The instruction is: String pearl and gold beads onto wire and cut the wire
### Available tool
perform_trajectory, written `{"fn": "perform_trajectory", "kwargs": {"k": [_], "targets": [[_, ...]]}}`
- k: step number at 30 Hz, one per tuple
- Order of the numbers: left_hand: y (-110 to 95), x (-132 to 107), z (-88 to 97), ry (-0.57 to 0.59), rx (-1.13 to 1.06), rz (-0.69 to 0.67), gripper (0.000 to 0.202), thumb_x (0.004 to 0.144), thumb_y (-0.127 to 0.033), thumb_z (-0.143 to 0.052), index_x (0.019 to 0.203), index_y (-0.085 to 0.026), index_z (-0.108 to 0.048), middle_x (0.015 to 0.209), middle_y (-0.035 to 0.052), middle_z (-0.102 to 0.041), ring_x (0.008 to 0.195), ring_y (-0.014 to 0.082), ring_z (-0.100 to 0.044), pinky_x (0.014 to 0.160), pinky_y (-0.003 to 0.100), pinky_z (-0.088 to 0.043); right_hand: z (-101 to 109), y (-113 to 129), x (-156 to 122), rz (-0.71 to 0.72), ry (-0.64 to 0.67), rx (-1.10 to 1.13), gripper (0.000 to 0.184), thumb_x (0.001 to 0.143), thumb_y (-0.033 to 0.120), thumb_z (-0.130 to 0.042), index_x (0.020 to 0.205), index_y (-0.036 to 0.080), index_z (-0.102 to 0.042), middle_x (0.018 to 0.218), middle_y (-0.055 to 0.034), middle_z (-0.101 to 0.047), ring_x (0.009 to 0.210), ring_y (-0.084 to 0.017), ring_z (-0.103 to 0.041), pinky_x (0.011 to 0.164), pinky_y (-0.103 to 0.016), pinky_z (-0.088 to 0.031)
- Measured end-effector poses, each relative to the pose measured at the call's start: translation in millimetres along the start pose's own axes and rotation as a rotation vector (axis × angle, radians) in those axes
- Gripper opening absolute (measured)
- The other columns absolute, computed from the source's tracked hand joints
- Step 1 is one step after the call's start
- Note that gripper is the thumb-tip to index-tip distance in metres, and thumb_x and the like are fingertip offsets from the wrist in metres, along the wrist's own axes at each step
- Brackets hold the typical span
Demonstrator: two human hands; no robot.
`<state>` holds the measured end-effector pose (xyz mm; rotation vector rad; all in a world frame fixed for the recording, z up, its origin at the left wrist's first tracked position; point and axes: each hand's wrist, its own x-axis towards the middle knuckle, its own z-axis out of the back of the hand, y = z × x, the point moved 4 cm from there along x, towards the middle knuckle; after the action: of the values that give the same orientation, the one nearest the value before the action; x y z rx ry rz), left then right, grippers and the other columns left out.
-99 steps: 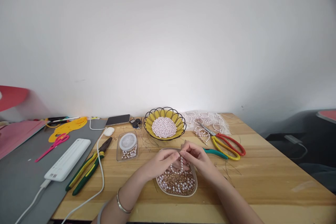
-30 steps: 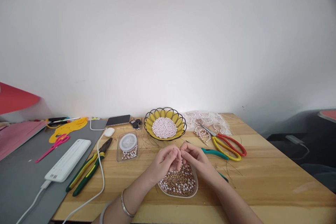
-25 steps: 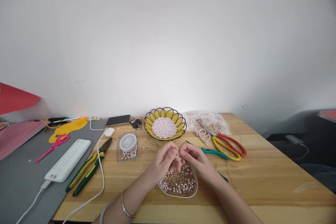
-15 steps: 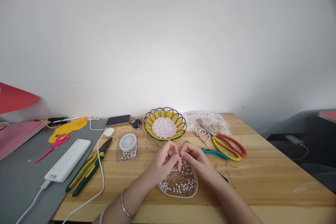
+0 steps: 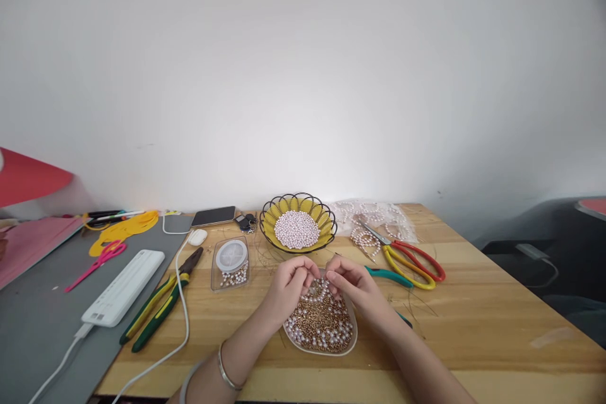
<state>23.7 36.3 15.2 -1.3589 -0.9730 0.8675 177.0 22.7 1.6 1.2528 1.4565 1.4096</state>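
My left hand (image 5: 294, 287) and my right hand (image 5: 351, 283) are raised over the near part of the table, fingertips pinched and close together. Between them a string of small pearl beads (image 5: 324, 285) appears to hang in a curve; its ends are hidden by the fingers. Directly below is a white tray (image 5: 308, 350) filled with gold beads and larger pearly ones. Behind the hands stands a yellow basket with a black looped rim (image 5: 265, 235), holding many pale pink beads (image 5: 297, 230).
Right: scissors with red and yellow handles (image 5: 411, 263), teal-handled pliers (image 5: 391, 276), loose wires and a clear bag of beaded loops (image 5: 398, 221). Left: a clear bead box (image 5: 230, 263), green-yellow pliers (image 5: 163, 303), white cable (image 5: 185, 319), power bank (image 5: 124, 287), pink scissors (image 5: 97, 264) and phone (image 5: 213, 216).
My left hand has turned and moved slightly left, widening the gap between the fingertips. More of the beads in the tray now shows; my right hand has barely moved.
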Motion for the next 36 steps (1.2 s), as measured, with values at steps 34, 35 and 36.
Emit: {"fn": "perform_trajectory", "kwargs": {"k": [34,35,36], "targets": [[-11,-3,-0.9,0.038,0.23,-0.073,0.023,0.083,-0.034,-0.062,0.07,-0.019,-0.051,0.061,-0.0053,-0.045,0.057,0.0116,-0.039,0.056,0.023,-0.03,12,0,0,0.126,-0.222,-0.056,0.038,0.087,0.06,-0.07,0.097,0.023,-0.074,0.064,0.0011,-0.054,0.056,-0.016,-0.045,0.053,-0.029,-0.039],[-12,-3,1.5,0.026,0.245,-0.079,0.022,0.083,-0.033,-0.062,0.07,-0.019,-0.051,0.06,-0.0057,-0.043,0.056,0.0115,-0.038,0.055,0.023,-0.029,14,1,0,0.122,-0.236,-0.059,0.038,0.087,0.059,-0.07,0.097,0.023,-0.073,0.065,0.0014,-0.053,0.056,-0.016,-0.045,0.054,-0.029,-0.039],[-14,-3,4.0,0.013,0.261,-0.084,0.022,0.083,-0.033,-0.062,0.07,-0.02,-0.051,0.059,-0.0065,-0.041,0.055,0.0114,-0.036,0.054,0.023,-0.028,15,2,0,0.115,-0.239,-0.065,0.038,0.087,0.059,-0.069,0.097,0.022,-0.072,0.066,0.0013,-0.053,0.057,-0.016,-0.045,0.054,-0.029,-0.039]]}}
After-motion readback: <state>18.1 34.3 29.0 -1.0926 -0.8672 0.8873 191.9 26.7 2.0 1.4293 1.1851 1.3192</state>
